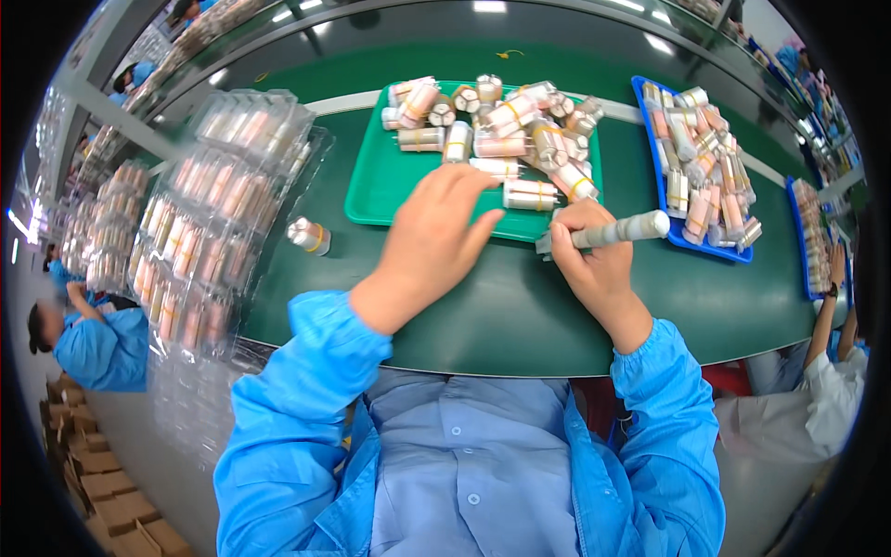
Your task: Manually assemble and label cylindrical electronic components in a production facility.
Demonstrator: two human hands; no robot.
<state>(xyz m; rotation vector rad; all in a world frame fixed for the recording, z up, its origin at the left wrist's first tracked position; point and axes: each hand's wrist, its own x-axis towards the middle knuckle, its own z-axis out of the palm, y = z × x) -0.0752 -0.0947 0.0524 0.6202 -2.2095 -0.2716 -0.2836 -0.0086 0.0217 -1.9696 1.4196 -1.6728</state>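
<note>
My left hand (430, 239) reaches over the near side of a green tray (369, 190), fingers stretched out and thumb apart. Its fingertips are at a pale bundle of small cylinders (498, 168) tied with a yellow band; whether they touch it is unclear. Another banded bundle (531, 194) lies just right of the thumb. My right hand (594, 265) is closed around a long pale grey-white rod (631, 228) at the tray's near right corner. The rod points right, and a grey part shows at the fingers' left. Its exact kind is unclear.
Several banded bundles fill the tray's far side. One loose bundle (309, 236) stands on the green table (483, 320). Stacked clear plastic trays (218, 195) of pink and white cylinders stand left. A blue tray (664, 176) of bundles lies right. Other people work at both sides.
</note>
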